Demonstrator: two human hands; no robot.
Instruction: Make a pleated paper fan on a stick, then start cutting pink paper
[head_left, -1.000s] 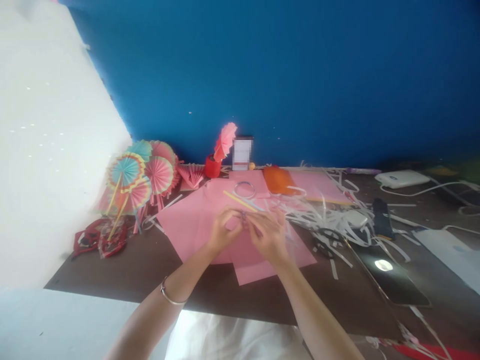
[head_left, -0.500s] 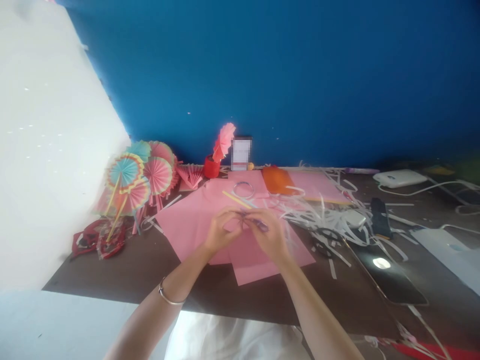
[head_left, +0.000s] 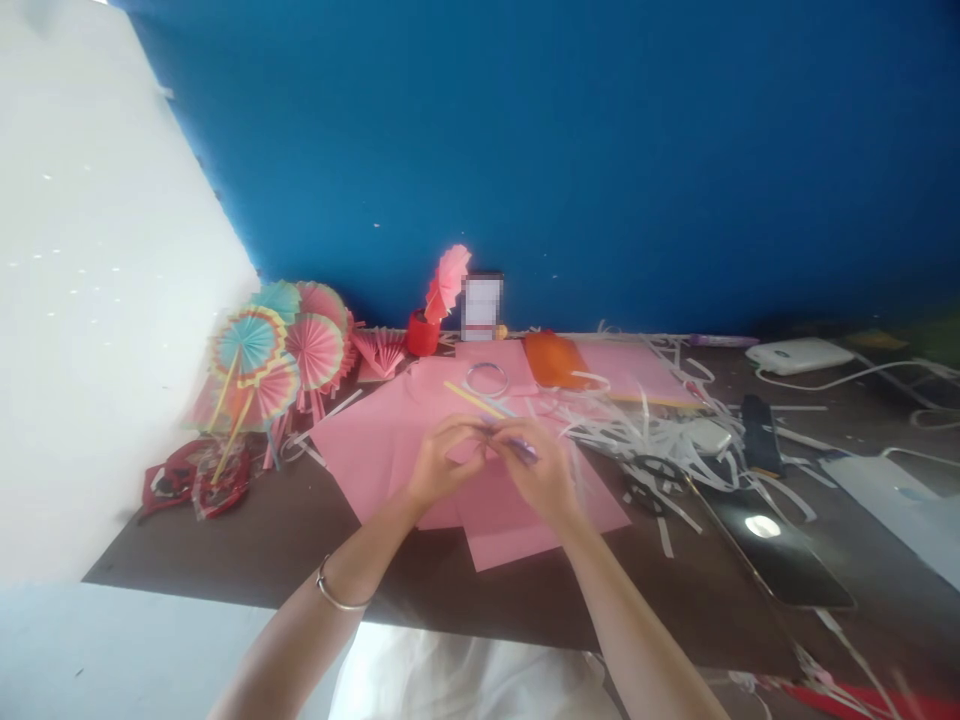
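Note:
My left hand and my right hand meet fingertip to fingertip above pink paper sheets. Both are closed in a pinch on a slim purple piece, which pokes out beside my right fingers; the rest of it is hidden, and its kind is unclear. Just beyond the fingertips lies a thin yellow stick. Behind that, a round ring-shaped roll rests flat on the paper.
Folded paper fans stand at the left by a red cup. White paper strips tangle at the right, near black scissors, an orange packet and a phone. A blue wall closes the back.
My hands stay in nearly the same place. The fingertips have shifted slightly around the purple piece.

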